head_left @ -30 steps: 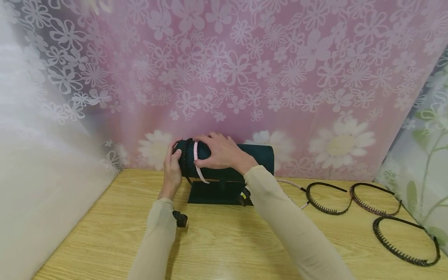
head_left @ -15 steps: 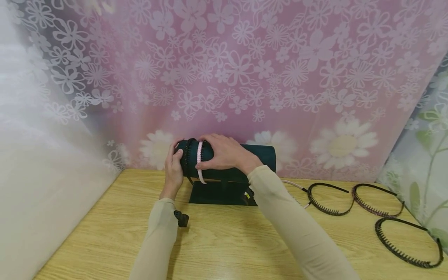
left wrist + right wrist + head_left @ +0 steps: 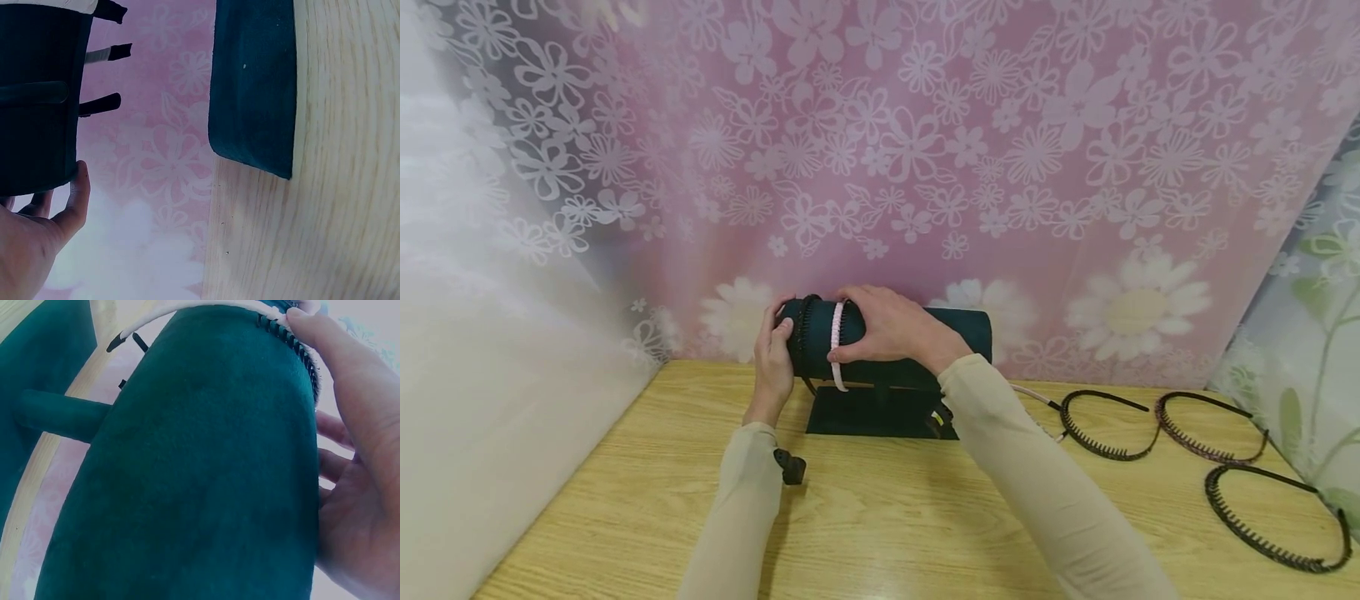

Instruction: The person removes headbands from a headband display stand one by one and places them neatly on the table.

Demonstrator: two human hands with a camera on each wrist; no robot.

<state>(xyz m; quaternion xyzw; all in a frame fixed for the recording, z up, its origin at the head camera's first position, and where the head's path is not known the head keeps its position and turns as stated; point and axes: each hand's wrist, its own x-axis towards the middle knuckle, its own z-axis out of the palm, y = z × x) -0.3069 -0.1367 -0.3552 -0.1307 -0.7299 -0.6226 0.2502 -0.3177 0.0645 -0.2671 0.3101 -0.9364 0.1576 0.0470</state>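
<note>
A dark green padded roll [image 3: 955, 329] on a stand carries a black toothed headband [image 3: 802, 329] near its left end and a pink headband [image 3: 837, 342] just right of that. My left hand [image 3: 771, 362] grips the roll's left end, fingers behind and thumb in front; its fingers [image 3: 76, 206] curl at the roll's edge in the left wrist view. My right hand [image 3: 895, 332] holds the pink headband, thumb in front and fingers over the top. In the right wrist view the thumb [image 3: 312, 328] presses on the pink headband [image 3: 212, 305], whose dark teeth face the roll [image 3: 206, 456].
The stand's dark base [image 3: 865, 412] rests on the wooden table [image 3: 865, 517]. Toothed headbands lie at the right: one black [image 3: 1097, 450], one dark reddish [image 3: 1195, 446], another black [image 3: 1262, 546]. A light headband [image 3: 1033, 393] lies partly behind my right arm. Flowered cloth [image 3: 887, 167] hangs behind.
The pink headband and my right hand have moved a little to the right along the roll, and the band stands straighter. My left hand keeps its grip on the roll's left end.
</note>
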